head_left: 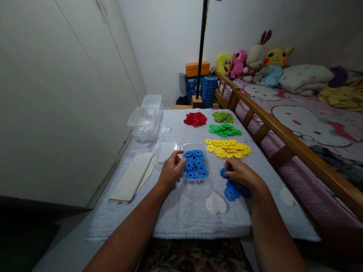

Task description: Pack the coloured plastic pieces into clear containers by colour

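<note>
Left hand: the person's left hand [171,168] is loosely open, thumb and forefinger apart, resting against the clear box's left edge.
Right hand: the right hand [241,173] has its fingertips closed on a blue disc [223,173].
Clear box: the clear box [195,181] stands between the hands, holding blue pieces [195,165].
Loose blues: more blue discs [231,192] lie beneath the right wrist, their number hard to tell.
Yellow pile: the yellow pieces [228,148] lie just beyond the right hand.
</note>
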`<state>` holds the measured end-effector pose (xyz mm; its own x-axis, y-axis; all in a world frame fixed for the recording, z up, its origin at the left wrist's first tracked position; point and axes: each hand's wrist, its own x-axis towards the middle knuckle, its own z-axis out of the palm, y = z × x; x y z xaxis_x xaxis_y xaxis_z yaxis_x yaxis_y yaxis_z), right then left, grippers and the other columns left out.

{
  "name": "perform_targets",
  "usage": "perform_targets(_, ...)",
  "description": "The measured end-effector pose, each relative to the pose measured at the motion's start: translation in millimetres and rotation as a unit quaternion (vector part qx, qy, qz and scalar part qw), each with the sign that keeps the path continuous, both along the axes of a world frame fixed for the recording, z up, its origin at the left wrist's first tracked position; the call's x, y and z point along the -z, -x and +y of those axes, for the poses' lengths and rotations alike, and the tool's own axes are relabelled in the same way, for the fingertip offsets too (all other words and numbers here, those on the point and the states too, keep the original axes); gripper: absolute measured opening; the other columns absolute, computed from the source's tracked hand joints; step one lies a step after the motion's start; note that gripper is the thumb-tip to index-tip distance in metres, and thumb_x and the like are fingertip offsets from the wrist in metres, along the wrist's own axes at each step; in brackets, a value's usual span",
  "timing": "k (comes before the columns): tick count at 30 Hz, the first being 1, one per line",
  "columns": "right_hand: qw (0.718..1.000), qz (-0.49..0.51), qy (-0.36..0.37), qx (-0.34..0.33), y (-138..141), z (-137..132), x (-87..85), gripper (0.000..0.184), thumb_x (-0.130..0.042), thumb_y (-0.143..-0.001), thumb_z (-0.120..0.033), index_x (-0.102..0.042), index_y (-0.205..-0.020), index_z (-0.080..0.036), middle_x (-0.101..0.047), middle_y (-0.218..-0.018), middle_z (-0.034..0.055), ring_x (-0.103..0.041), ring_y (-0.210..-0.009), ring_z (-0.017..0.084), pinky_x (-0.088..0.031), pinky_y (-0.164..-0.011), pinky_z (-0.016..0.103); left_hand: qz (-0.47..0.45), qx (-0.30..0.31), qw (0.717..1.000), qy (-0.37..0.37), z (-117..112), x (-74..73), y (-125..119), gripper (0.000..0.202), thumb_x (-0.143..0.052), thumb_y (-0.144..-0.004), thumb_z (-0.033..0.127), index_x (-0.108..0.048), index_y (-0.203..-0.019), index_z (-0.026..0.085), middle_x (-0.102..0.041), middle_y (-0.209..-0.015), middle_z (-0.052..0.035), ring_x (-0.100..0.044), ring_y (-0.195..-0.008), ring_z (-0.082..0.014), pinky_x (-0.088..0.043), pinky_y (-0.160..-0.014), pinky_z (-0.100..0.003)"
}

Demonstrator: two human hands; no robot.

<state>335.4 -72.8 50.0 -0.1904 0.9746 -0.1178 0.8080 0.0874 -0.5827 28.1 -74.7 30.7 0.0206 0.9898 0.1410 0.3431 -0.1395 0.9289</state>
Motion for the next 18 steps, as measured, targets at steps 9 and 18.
perform_targets(9, 0.982, 0.172, -0.078, -0.022, 34, 2, -41.4, 0.009, -0.063, -0.086, -0.028, -0.068, -0.082, -0.022, -0.070, -0.078, 0.0010, -0.063, -0.073, 0.017, -0.047, -0.069, 0.029, 0.010, -0.005, 1.000, 0.008, 1, 0.3, -1, 0.042, -0.062, -0.088, 0.039, -0.065, -0.124, 0.019, -0.054, -0.067, 0.0067, -0.054, -0.060, -0.0127, -0.041, -0.061, -0.025)
perform_targets(18, 0.978, 0.086, -0.133, -0.137, 82, 2, -37.5, 0.014, -0.067, -0.085, -0.012, -0.074, -0.086, -0.025, -0.076, -0.091, 0.0029, -0.066, -0.090, 0.021, -0.047, -0.088, 0.036, 0.005, 0.000, 1.000, 0.008, 0, 0.6, 0, 0.042, -0.062, -0.088, 0.039, -0.064, -0.126, 0.019, -0.054, -0.068, 0.0066, -0.053, -0.060, -0.0124, -0.041, -0.061, -0.026)
